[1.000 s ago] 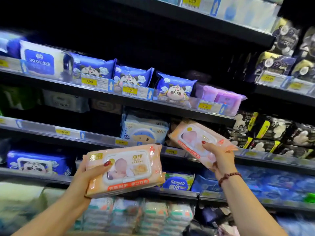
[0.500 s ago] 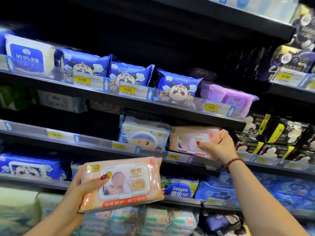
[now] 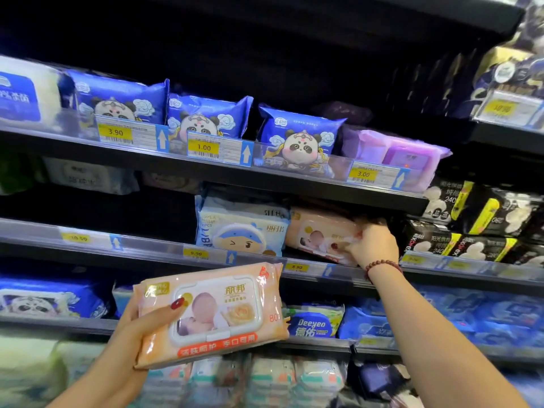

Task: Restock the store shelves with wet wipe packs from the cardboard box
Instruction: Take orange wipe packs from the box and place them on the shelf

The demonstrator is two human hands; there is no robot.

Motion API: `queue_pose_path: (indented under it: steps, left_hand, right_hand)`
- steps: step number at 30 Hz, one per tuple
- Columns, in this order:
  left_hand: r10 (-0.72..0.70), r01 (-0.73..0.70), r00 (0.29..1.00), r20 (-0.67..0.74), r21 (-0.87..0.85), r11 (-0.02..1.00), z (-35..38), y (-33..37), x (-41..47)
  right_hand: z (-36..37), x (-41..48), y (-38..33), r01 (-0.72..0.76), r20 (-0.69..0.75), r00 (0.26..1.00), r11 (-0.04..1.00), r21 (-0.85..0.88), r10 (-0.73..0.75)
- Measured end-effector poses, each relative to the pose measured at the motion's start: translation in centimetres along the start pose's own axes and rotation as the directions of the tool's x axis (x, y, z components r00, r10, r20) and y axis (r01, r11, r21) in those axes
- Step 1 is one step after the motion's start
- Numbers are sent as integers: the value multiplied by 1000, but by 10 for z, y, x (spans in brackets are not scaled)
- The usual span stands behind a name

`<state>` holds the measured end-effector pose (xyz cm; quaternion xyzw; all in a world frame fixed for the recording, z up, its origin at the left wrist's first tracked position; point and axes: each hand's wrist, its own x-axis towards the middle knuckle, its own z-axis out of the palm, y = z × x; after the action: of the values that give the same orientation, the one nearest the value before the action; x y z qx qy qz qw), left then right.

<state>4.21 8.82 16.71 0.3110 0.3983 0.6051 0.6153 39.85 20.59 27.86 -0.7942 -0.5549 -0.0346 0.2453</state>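
Right of centre, on the middle shelf (image 3: 147,248): my right hand (image 3: 372,245) has carried its peach wet wipe pack (image 3: 319,234) out of the open air, where it hung a second ago, into the gap just beside the pale blue baby-wipe pack (image 3: 241,228), above the 8.90 price tag (image 3: 297,267). The hand wraps the pack's right end, thumb on its face; the grip is not yet let go. I judge this placement nearly complete, with only the release remaining.

Lower centre: my left hand (image 3: 138,325) grasps the second peach pack (image 3: 212,313), thumb across its front, clear of the shelves and next in line.

Both packs are soft, glossy film pillows with a white flip lid. The nearer one shows an orange band of lettering; the shelved one sits slightly tilted, face outward. No cardboard box is in view.
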Motion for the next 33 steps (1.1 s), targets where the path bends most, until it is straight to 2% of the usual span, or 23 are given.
queue_pose_path:
  steps: [7, 10, 15, 18, 20, 22, 23, 25, 27, 28, 30, 33]
  left_hand:
    - [28, -28, 1000, 10, 18, 999, 1, -1, -7]
    - [32, -32, 999, 3, 18, 999, 6, 4, -16]
    - [31, -31, 998, 52, 5, 999, 19, 21, -33]
    - [35, -35, 998, 60, -1, 999, 32, 26, -34]
    - [46, -45, 998, 49, -32, 998, 39, 26, -28]
    - [43, -41, 998, 51, -44, 998, 50, 26, -22]
    - [44, -42, 997, 57, -40, 998, 57, 26, -19]
    - [43, -41, 997, 71, -31, 999, 74, 25, -14]
    - [35, -34, 996, 86, -17, 999, 93, 24, -9]
    - [33, -32, 995, 90, -9, 999, 103, 24, -6]
    - [47, -49, 994, 97, 14, 999, 122, 24, 0]
    - [59, -69, 992, 114, 83, 994, 151, 27, 11]
  right_hand:
    - [8, -4, -4, -65, -115, 993, 961, -269, 35]
    - [4, -7, -11, -70, -106, 993, 960, -270, 42]
    - [-4, -23, -12, 20, -82, 996, 982, -185, -35]
    - [-9, -36, -6, 120, -127, 984, 992, -36, -123]
    - [-11, -48, -4, 192, -115, 979, 960, 206, -171]
    - [-16, -63, -5, 137, 17, 984, 824, 550, -175]
    - [-22, -73, -7, 47, 159, 966, 739, 672, -206]
    - [-31, -91, -5, -130, 442, 829, 653, 747, -342]
    - [-35, -105, 0, -165, 532, 694, 611, 774, -486]
    - [-34, -108, 3, -145, 529, 668, 606, 782, -524]
    - [-33, -110, 9, -126, 486, 694, 575, 808, -531]
    - [-32, -98, 22, -179, 419, 785, 481, 858, -457]
